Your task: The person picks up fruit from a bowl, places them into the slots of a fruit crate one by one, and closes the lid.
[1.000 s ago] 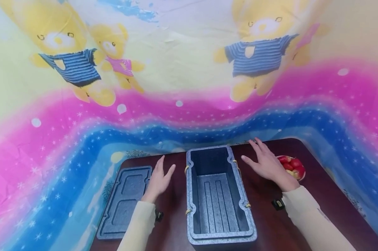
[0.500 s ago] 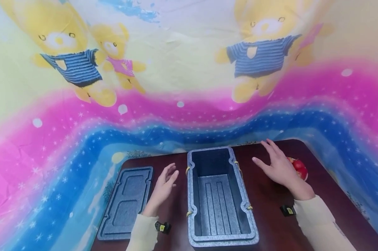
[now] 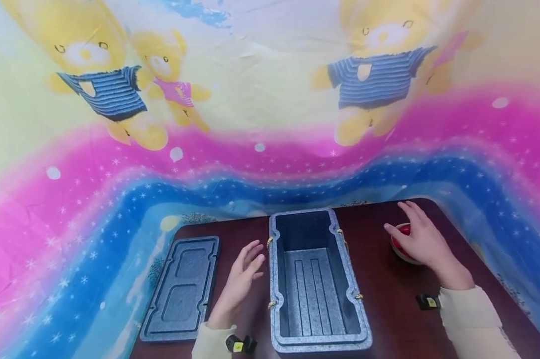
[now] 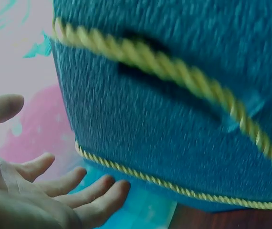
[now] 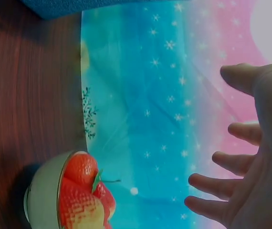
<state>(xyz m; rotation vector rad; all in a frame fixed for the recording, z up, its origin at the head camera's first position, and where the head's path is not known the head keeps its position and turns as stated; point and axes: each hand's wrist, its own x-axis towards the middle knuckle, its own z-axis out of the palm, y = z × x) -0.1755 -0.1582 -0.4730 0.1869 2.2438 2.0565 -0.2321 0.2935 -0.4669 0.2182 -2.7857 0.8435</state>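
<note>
A grey foam box (image 3: 313, 294) with an uncovered top stands in the middle of the table, yellow twisted rope (image 4: 150, 62) running along its side. Just left of it my left hand (image 3: 240, 281) hovers with relaxed fingers, holding nothing; in the left wrist view its fingertips are near the box's wall. My right hand (image 3: 427, 244) is over a bowl (image 3: 406, 255) of red fruit, fingers spread and nothing in them. The right wrist view shows the pale bowl (image 5: 45, 195) holding red and yellow fruit (image 5: 83, 191), one with a green stem, below the fingers.
A flat grey lid (image 3: 180, 289) with two recessed panels lies on the dark wooden table (image 3: 386, 324), left of the box. Behind the table hangs a cloth backdrop (image 3: 252, 99) printed with bears and coloured bands. Each wrist carries a small black strapped device (image 3: 428, 301).
My right hand has moved right, from beside the box to over the fruit bowl, which it now partly covers. The left hand has come nearer the box and lower, fingers loosening into a slight curl.
</note>
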